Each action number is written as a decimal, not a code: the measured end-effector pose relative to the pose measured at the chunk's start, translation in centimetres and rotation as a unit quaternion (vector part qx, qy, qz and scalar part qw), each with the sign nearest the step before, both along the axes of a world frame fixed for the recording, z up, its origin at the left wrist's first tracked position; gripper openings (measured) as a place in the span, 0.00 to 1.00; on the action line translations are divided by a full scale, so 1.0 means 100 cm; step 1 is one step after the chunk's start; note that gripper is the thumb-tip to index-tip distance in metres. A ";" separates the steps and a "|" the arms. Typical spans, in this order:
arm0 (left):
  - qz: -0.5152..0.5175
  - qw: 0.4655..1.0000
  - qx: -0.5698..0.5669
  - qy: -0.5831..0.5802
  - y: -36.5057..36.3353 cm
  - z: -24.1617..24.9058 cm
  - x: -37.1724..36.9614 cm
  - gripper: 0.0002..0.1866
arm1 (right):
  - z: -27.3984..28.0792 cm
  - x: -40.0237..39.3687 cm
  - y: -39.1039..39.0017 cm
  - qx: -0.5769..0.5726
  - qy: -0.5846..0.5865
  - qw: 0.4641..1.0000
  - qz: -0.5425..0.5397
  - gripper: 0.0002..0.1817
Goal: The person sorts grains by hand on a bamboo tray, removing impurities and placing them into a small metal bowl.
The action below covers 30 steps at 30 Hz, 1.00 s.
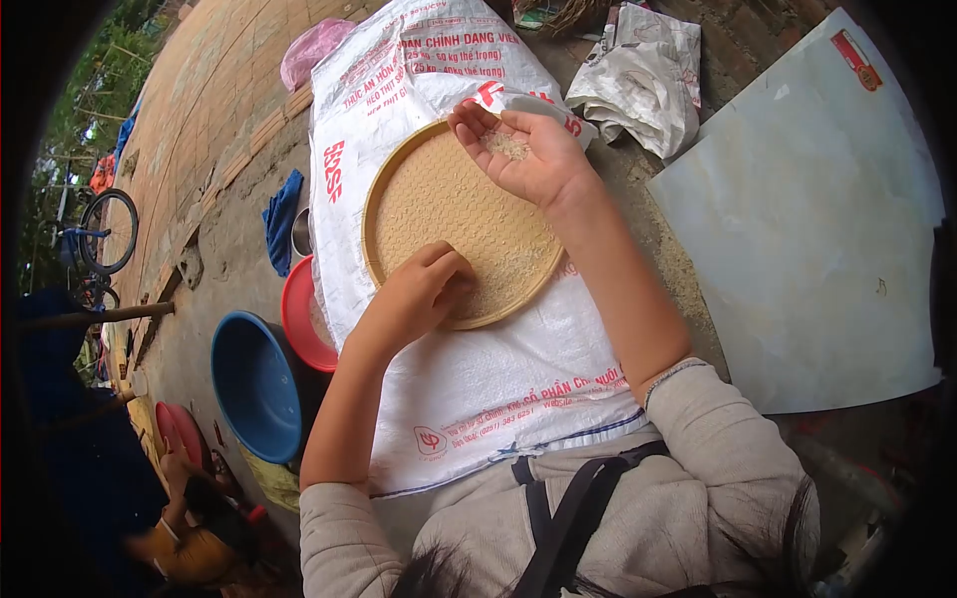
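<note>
A round woven tray with a raised rim lies on a white printed sack, with pale grains spread over it. Above its upper right edge, my right hand is turned palm up and cupped, holding a small heap of rice grains. My left hand is over the lower part of the tray, back of the hand up, fingers curled down towards the grains. Its fingertips are mostly hidden, and whatever they hold cannot be made out.
Left of the sack are a blue basin, a red basin and a blue cloth. A pale board lies at right, beside a crumpled white sack. Another person is at the lower left, near a bicycle.
</note>
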<state>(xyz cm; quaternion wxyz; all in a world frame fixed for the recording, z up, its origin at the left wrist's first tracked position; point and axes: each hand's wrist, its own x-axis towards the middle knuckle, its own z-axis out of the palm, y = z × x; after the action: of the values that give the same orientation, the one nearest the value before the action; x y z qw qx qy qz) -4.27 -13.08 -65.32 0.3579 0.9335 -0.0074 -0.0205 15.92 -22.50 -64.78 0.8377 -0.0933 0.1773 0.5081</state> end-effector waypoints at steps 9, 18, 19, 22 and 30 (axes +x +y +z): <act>0.030 0.985 0.085 -0.145 0.008 0.038 0.021 0.06 | -0.003 -0.016 0.011 -0.002 -0.066 0.996 0.057 0.16; 0.127 0.916 0.170 -0.341 0.009 0.086 0.041 0.10 | 0.001 -0.034 0.012 0.038 -0.007 0.988 0.148 0.19; 0.150 0.922 0.152 -0.322 0.015 0.076 0.038 0.10 | -0.001 -0.027 0.010 0.039 -0.006 0.992 0.119 0.19; 0.172 0.956 0.098 -0.215 0.018 0.048 0.028 0.11 | -0.012 0.001 0.002 0.047 -0.050 0.996 0.065 0.16; -0.037 0.998 0.032 0.050 0.012 -0.005 -0.005 0.09 | -0.018 0.020 -0.009 -0.023 -0.052 0.998 -0.020 0.17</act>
<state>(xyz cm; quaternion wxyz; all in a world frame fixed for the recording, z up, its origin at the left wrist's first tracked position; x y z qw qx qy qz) -4.78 -11.84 -65.85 0.3269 0.9413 -0.0233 -0.0810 17.91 -23.45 -66.58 0.8533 -0.1357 0.1469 0.4815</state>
